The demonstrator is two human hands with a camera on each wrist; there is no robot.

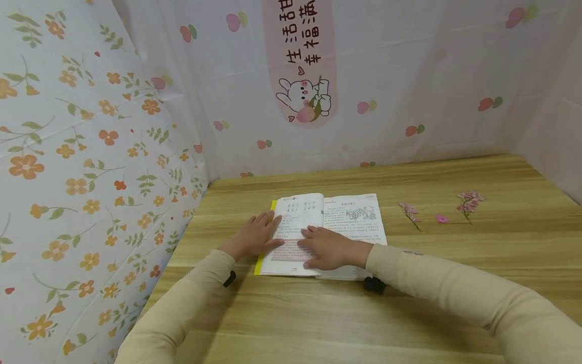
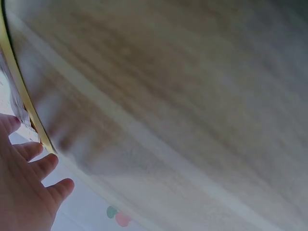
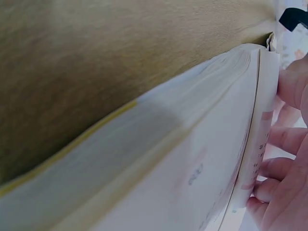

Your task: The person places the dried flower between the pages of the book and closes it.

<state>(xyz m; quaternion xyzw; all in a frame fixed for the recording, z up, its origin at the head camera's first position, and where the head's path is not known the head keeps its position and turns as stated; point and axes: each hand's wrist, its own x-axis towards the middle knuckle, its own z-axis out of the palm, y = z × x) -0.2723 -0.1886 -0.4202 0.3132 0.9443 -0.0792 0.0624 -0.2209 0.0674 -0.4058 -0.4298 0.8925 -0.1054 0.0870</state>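
An open book point(image 1: 345, 230) with printed text and a small line drawing lies flat on the wooden table, its yellow cover edge showing at the left. My left hand point(image 1: 256, 236) rests on the left page's outer edge with its fingers spread. Across the lower part of the left page, near the spine, lies my right hand point(image 1: 334, 247), fingers extended leftward over the print. In the right wrist view, the right fingers point(image 3: 286, 139) press the page beside the fold, and the thick block of pages point(image 3: 192, 144) shows. The left wrist view has the left fingertips point(image 2: 44, 164) at the yellow edge.
Right of the book lie a pink flower sprig point(image 1: 410, 215), a single pink blossom point(image 1: 441, 218) and a fuller pink sprig point(image 1: 469, 205). Printed cloth hangs behind the wooden table point(image 1: 291, 318) and along its left side. Both wrists carry black straps.
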